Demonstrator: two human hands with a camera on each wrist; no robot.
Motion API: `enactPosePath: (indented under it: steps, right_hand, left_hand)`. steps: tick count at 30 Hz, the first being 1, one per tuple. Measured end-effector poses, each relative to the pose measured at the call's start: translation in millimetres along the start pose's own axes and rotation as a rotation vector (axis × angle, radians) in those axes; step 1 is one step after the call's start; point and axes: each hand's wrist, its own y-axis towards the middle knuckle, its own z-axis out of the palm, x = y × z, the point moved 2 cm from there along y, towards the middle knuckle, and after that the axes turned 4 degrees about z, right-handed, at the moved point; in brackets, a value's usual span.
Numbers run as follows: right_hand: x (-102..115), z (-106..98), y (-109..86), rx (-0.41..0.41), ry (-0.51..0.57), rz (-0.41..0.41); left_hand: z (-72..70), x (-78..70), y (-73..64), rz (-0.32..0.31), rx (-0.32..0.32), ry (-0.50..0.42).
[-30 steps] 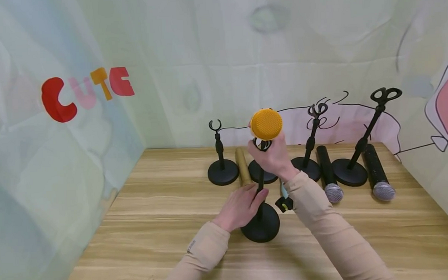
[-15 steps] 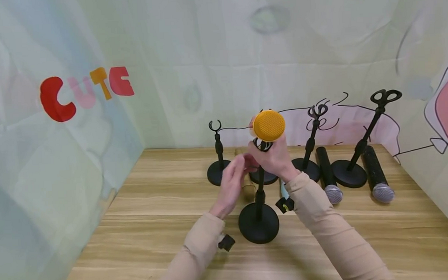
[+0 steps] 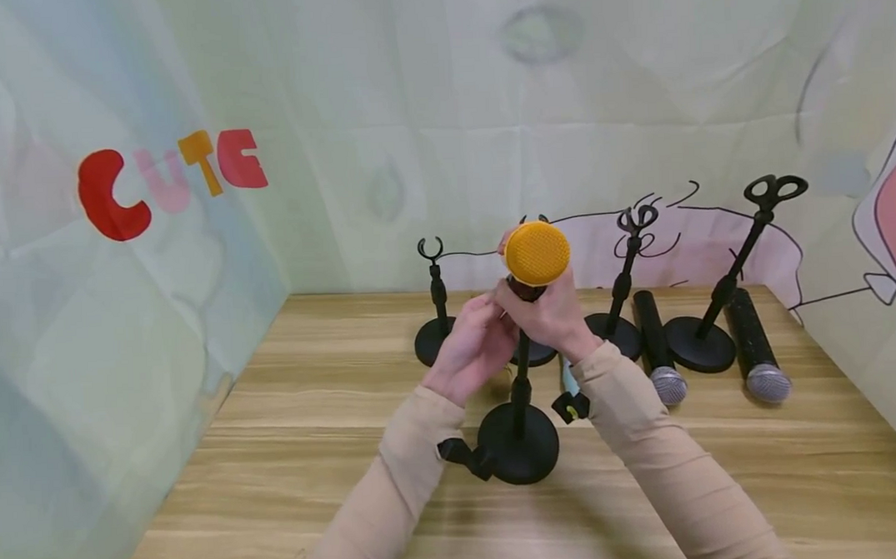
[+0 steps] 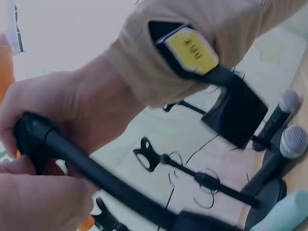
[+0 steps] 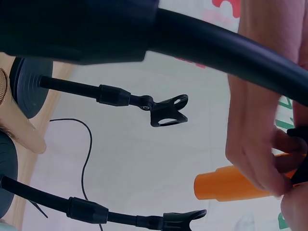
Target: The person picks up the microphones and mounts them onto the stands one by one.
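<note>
In the head view, my right hand (image 3: 550,312) grips an orange microphone (image 3: 538,253) just below its mesh head, at the top of a black microphone stand (image 3: 522,393). Beside it, my left hand (image 3: 475,345) has its fingers up at the stand's clip. The left wrist view shows the clip (image 4: 33,137) between both hands, with the left thumb against it. Fingers of the left hand (image 5: 255,130) curl at the clip and the orange handle (image 5: 226,184) in the right wrist view. The hands hide how far the handle sits in the clip.
Behind stand more black stands (image 3: 439,301), (image 3: 621,289), (image 3: 722,292), and one mostly hidden by my hands. Two black microphones (image 3: 652,337), (image 3: 754,345) lie at the right. A gold microphone (image 5: 21,122) and a light blue one (image 4: 284,214) lie between stands. Fabric walls enclose the wooden table (image 3: 311,402).
My left hand has left the stand's lower pole and risen to the clip beside my right hand. The right hand keeps hold of the orange microphone, which has shifted slightly.
</note>
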Motion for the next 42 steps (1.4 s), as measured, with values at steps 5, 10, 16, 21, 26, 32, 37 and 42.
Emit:
enactPosePath:
  steps: [5, 10, 16, 21, 26, 32, 37, 42]
  right_hand:
    - [1.9, -0.3, -1.5, -0.009, -0.043, 0.030]
    - [0.6, -0.8, -0.2, -0.015, -0.022, 0.030]
    - [-3.4, -0.3, 3.2, -0.010, 0.027, 0.001]
    - [-3.6, -0.4, 7.5, -0.009, 0.064, -0.011]
    - [-4.3, -1.7, 9.6, -0.006, 0.073, -0.009]
    - [-6.6, -2.8, 11.4, 0.001, 0.087, 0.001]
    - [-7.6, -2.9, 13.5, 0.017, 0.103, -0.002]
    - [-9.4, -2.3, 14.4, 0.020, 0.112, 0.006]
  left_hand:
    - [2.9, 5.2, 0.6, 0.063, -0.055, -0.057]
    - [5.5, 8.9, 1.1, 0.121, -0.058, -0.099]
    - [5.5, 11.5, 2.2, 0.158, -0.072, -0.116]
    - [5.1, 13.2, 4.4, 0.186, -0.072, -0.126]
    - [4.6, 14.6, 5.1, 0.190, -0.063, -0.130]
    - [4.7, 13.7, 3.5, 0.183, -0.053, -0.127]
    - [4.6, 13.2, 3.7, 0.191, -0.042, -0.139]
    - [3.6, 13.5, 4.8, 0.198, -0.045, -0.140]
